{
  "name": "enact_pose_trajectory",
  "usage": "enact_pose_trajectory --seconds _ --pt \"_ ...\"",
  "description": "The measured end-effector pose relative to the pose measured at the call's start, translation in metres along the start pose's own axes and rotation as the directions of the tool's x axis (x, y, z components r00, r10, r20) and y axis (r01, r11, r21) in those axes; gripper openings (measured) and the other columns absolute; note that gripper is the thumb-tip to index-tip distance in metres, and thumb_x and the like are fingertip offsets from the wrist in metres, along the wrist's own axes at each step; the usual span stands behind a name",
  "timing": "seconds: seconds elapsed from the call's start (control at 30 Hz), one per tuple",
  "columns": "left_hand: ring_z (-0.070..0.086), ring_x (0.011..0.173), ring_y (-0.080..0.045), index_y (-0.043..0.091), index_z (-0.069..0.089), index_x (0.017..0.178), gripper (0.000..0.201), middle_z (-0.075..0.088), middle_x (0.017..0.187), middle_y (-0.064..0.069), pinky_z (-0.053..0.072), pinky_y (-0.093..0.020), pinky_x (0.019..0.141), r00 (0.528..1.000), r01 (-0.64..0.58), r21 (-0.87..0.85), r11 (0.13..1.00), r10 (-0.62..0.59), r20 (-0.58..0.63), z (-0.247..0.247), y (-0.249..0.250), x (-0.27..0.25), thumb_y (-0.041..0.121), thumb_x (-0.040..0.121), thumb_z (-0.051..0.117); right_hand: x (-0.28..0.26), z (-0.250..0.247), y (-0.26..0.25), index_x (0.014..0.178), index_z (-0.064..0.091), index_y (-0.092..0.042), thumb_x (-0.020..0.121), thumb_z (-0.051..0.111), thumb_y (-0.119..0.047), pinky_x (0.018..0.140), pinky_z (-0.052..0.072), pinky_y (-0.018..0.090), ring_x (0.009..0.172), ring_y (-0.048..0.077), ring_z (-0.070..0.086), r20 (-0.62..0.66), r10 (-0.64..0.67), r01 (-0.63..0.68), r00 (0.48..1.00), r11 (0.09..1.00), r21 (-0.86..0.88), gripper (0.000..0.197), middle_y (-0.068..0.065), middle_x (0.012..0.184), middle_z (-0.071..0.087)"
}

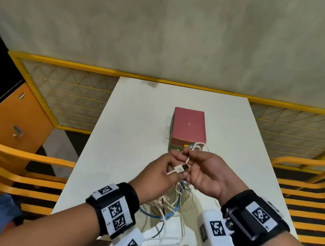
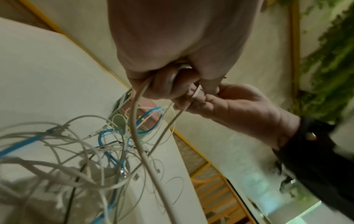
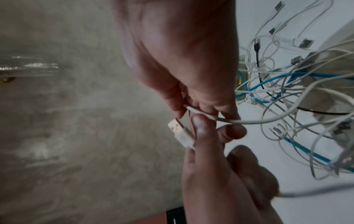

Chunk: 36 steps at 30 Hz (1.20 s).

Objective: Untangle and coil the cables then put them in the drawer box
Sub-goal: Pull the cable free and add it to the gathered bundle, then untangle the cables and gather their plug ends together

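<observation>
A white USB cable is held up over the table between both hands. My left hand (image 1: 174, 170) pinches it right behind its metal plug (image 1: 182, 168), which in the right wrist view (image 3: 179, 131) sticks out beside the left thumb (image 3: 199, 127). A short way along the same cable, my right hand (image 1: 189, 155) pinches the cord (image 3: 193, 111) between thumb and fingers. The cord drops from the left hand (image 2: 137, 121) into a tangle of white, blue and black cables (image 1: 174, 206) on the table below. Behind the hands stands the pink drawer box (image 1: 188, 127); its front is hidden by them.
The white table (image 1: 136, 123) is narrow, with the tangle near its front edge. Orange slatted benches (image 1: 2, 161) flank it on both sides. A yellow mesh railing (image 1: 66, 90) runs behind, and an orange cabinet (image 1: 13, 116) stands at the far left.
</observation>
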<state>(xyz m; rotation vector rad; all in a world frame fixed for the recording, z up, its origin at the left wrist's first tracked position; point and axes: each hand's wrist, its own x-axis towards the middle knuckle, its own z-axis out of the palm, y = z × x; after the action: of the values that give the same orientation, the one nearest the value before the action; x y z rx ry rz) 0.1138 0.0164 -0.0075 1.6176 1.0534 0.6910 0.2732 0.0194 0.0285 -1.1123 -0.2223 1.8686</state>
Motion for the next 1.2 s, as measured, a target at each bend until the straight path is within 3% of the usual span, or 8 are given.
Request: enact_pose_trajectory --seconds 0.1,0.23,0.43,0.57,0.7,0.93,1.03,1.2 --pt "0.065 0.088 -0.013 0.010 0.066 0.096 0.022 0.068 0.097 0.003 0.053 -0.039 0.084 0.999 -0.023 0.088 0.996 0.020 0.042 -0.007 0.003 0.007 0.029 0.086 0.066 0.002 0.005 0.006 0.089 0.059 -0.006 0.096 0.043 -0.007 0.054 0.053 0.029 0.064 0.024 0.071 0.013 0.022 -0.022 1.000 0.999 -0.049 0.018 0.014 0.082 0.075" --pt "0.048 0.061 -0.003 0.016 0.059 0.077 0.022 0.056 0.070 0.008 0.040 -0.027 0.062 0.953 -0.064 0.219 0.974 -0.005 0.304 -0.016 0.004 -0.013 0.033 0.087 0.069 0.004 0.000 -0.004 0.088 0.059 -0.010 0.094 0.046 -0.011 0.072 0.059 0.045 0.084 0.030 0.075 0.017 0.022 -0.022 1.000 0.999 -0.036 0.015 0.018 0.098 0.076" --pt "0.045 0.064 0.001 0.025 0.052 0.073 0.027 0.049 0.069 0.010 0.034 -0.021 0.061 0.788 -0.081 0.323 0.943 -0.137 0.600 -0.045 -0.017 -0.063 0.041 0.092 0.063 -0.006 -0.018 -0.021 0.096 0.058 -0.016 0.098 0.047 -0.010 0.069 0.060 0.048 0.079 0.028 0.076 -0.057 -0.004 0.002 0.998 0.999 -0.032 0.012 0.012 0.082 0.075" --pt "0.055 0.070 -0.004 0.012 0.067 0.088 0.032 0.059 0.076 0.005 0.042 -0.025 0.068 0.821 0.026 0.239 0.971 -0.157 0.549 -0.063 -0.022 -0.071 0.043 0.092 0.062 -0.025 -0.030 -0.008 0.094 0.061 -0.018 0.091 0.059 -0.015 0.071 0.058 0.043 0.091 0.027 0.071 -0.041 0.005 -0.017 0.999 0.957 -0.288 0.005 0.011 0.096 0.075" --pt "0.052 0.057 -0.015 0.021 0.075 0.090 0.034 0.060 0.064 0.005 0.042 -0.027 0.055 0.947 0.109 0.019 0.994 -0.110 0.302 -0.078 -0.007 -0.060 0.048 0.089 0.055 -0.046 -0.050 0.010 0.089 0.069 -0.015 0.085 0.071 -0.010 0.062 0.051 0.030 0.072 0.012 0.059 -0.009 0.049 -0.040 0.999 0.684 -0.728 0.007 -0.001 0.078 0.067" --pt "0.065 0.069 -0.019 0.023 0.075 0.094 0.058 0.069 0.076 -0.002 0.056 -0.037 0.071 0.997 -0.080 -0.400 0.913 0.077 -0.025 -0.083 0.038 -0.034 0.075 0.076 0.058 -0.063 -0.089 0.041 0.072 0.070 -0.029 0.068 0.069 -0.013 0.057 0.042 0.018 0.063 0.005 0.057 -0.102 0.302 -0.029 0.948 -0.235 -0.972 0.016 -0.004 0.067 0.068" --pt "0.068 0.068 -0.025 0.020 0.071 0.100 0.061 0.068 0.079 -0.009 0.058 -0.052 0.071 0.995 -0.103 -0.571 0.815 0.074 -0.073 -0.081 0.050 -0.025 0.074 0.074 0.057 -0.059 -0.109 0.063 0.092 0.074 -0.020 0.067 0.070 -0.011 0.066 0.043 0.018 0.070 0.004 0.059 -0.159 0.317 -0.037 0.935 -0.360 -0.932 0.026 -0.001 0.086 0.074" --pt "0.066 0.062 -0.025 0.012 0.066 0.101 0.049 0.064 0.075 -0.013 0.061 -0.044 0.058 0.997 0.027 -0.711 0.703 -0.070 -0.031 -0.069 0.067 -0.022 0.051 0.089 0.039 -0.033 -0.129 0.067 0.107 0.072 -0.026 0.077 0.065 -0.032 0.085 0.047 0.025 0.099 0.012 0.065 -0.152 0.217 -0.060 0.964 -0.382 -0.922 0.032 -0.010 0.110 0.072"
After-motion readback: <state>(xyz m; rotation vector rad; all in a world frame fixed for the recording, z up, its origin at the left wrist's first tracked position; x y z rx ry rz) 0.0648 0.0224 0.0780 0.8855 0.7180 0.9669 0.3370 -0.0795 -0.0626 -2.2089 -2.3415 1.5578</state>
